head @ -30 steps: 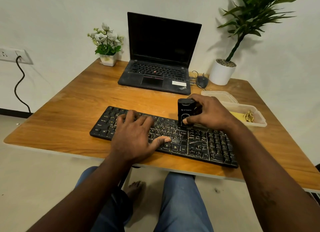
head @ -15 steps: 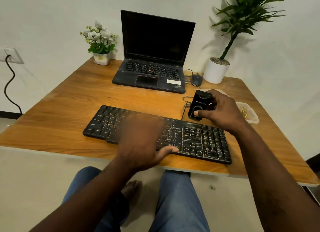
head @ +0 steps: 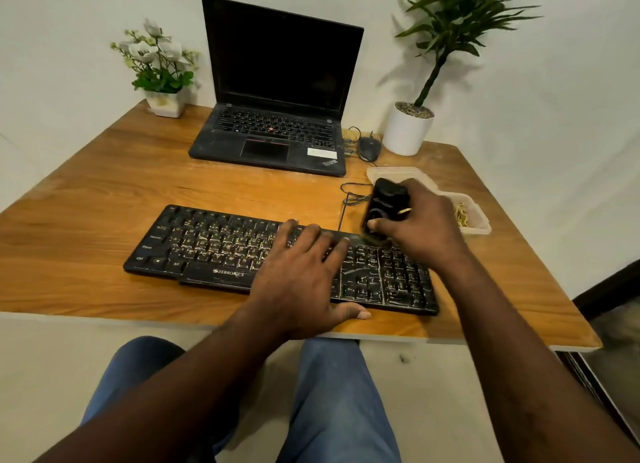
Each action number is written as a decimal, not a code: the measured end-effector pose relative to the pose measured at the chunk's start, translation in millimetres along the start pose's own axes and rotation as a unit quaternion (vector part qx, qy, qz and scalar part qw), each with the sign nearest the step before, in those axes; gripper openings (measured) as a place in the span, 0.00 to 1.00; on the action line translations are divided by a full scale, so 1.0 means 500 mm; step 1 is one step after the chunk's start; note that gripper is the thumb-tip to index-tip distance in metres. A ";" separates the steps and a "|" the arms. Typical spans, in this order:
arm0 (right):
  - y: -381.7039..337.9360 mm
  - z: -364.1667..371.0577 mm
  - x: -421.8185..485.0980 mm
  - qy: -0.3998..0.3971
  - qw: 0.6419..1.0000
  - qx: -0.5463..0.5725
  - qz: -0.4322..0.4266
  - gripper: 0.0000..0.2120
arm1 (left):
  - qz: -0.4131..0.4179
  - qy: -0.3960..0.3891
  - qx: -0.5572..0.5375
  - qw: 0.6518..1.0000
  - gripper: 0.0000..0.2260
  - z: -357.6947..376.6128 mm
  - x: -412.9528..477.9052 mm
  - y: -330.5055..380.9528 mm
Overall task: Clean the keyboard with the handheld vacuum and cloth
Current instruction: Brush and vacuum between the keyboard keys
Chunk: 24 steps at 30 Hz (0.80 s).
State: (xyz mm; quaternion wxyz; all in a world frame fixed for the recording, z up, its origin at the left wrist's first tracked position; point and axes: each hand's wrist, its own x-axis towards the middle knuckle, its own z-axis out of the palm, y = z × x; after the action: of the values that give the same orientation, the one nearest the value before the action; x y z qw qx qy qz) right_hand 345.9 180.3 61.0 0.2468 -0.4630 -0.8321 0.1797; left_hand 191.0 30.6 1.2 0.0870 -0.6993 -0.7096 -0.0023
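A black keyboard (head: 214,251) with worn, pale-streaked keys lies across the middle of the wooden tabletop (head: 104,199), its long side running from 9 to 3 o'clock. The left hand (head: 301,279) lies flat on its middle keys, fingers straight and a little spread, pointing toward 1 o'clock, with the thumb against the keyboard's near edge. The right hand (head: 419,230) is wrapped around a small black handheld vacuum (head: 384,203), the thumb pressed on its front face and the fingers curled behind it. The vacuum stands nearly upright at the keyboard's far edge toward 2 o'clock, above the right-hand key block. Its lower end is blurred, so it may be touching the keys there, though that cannot be told for sure. A thin black cable (head: 349,199) loops on the wood just beside the vacuum at 9 o'clock of it. Behind the right hand, at 3 o'clock of the vacuum, sits a clear plastic container (head: 474,220) with something yellowish inside. At 12 o'clock from the keyboard an open laptop (head: 277,92) shows a dark screen. A black mouse (head: 370,147) sits just beside the laptop's right corner, next to a green plant in a white pot (head: 408,130). At 11 o'clock stands a small pot of white flowers (head: 162,74). Blue-jeaned knees (head: 339,393) show below the tabletop's near edge at 6 o'clock.
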 end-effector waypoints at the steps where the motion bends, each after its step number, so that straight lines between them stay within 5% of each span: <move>1: -0.016 0.018 -0.007 -0.010 1.000 0.016 -0.020 0.28 | -0.002 -0.001 0.002 1.000 0.52 -0.001 0.003 0.002; 4: -0.043 0.053 -0.010 -0.007 0.998 0.005 -0.055 0.27 | -0.016 0.002 -0.005 1.000 0.52 -0.005 0.005 0.008; 8: -0.021 0.034 0.022 0.031 0.996 -0.081 0.003 0.27 | -0.035 0.016 -0.020 0.999 0.52 -0.003 -0.006 0.001; 13: -0.054 0.064 0.031 -0.016 0.996 0.087 -0.006 0.25 | -0.078 -0.004 -0.013 0.997 0.54 0.001 -0.008 -0.050; 19: -0.078 0.094 0.096 0.012 0.999 0.037 -0.026 0.29 | -0.101 -0.004 -0.013 0.995 0.52 0.010 -0.026 -0.107; 24: -0.083 0.102 0.135 -0.151 0.980 0.107 -0.068 0.30 | -0.118 0.018 -0.032 0.992 0.52 0.018 -0.022 -0.105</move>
State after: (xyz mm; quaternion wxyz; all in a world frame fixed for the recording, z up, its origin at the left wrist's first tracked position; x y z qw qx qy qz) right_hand 257.6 213.9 57.8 0.1784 -0.3442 -0.8650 0.3184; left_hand 137.8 19.9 -2.7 0.0766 -0.6130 -0.7849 -0.0476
